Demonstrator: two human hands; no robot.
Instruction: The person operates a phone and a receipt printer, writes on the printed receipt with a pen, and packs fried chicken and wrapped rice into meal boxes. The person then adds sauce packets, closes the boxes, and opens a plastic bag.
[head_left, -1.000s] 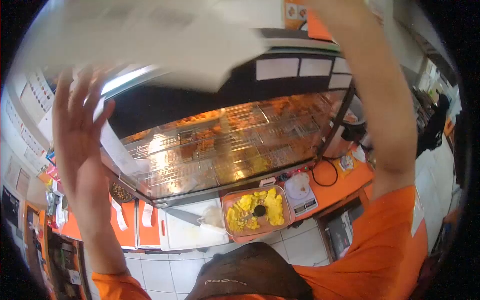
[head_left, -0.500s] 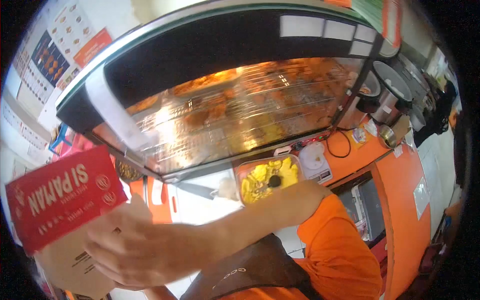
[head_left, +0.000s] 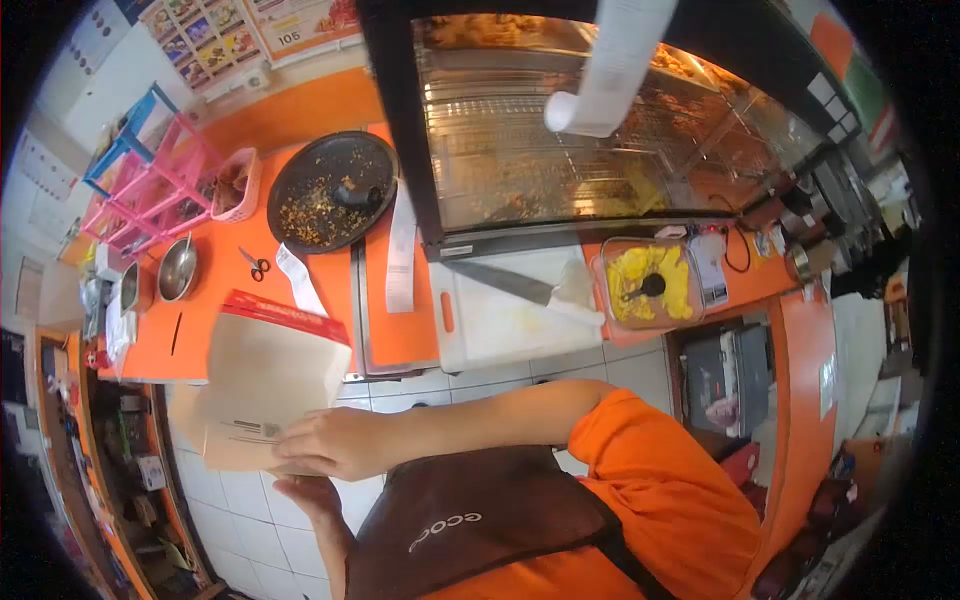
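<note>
A flat paper box, brown with a red printed edge, is held in front of the orange counter, left of my apron. My right hand lies across its lower right corner with the fingers closed on it. Below, my left hand is at the box's bottom edge, thumb side showing; its other fingers are hidden. Behind the box, a paper slip and scissors lie on the counter.
The counter also bears a round black tray, a metal bowl, a white cutting board with a large knife, and a container of yellow food. A glass display case stands behind.
The view has turned left. The box, held up high a second ago, has come down and moved from the far left to the front of my body. Its red side is now mostly turned away.
</note>
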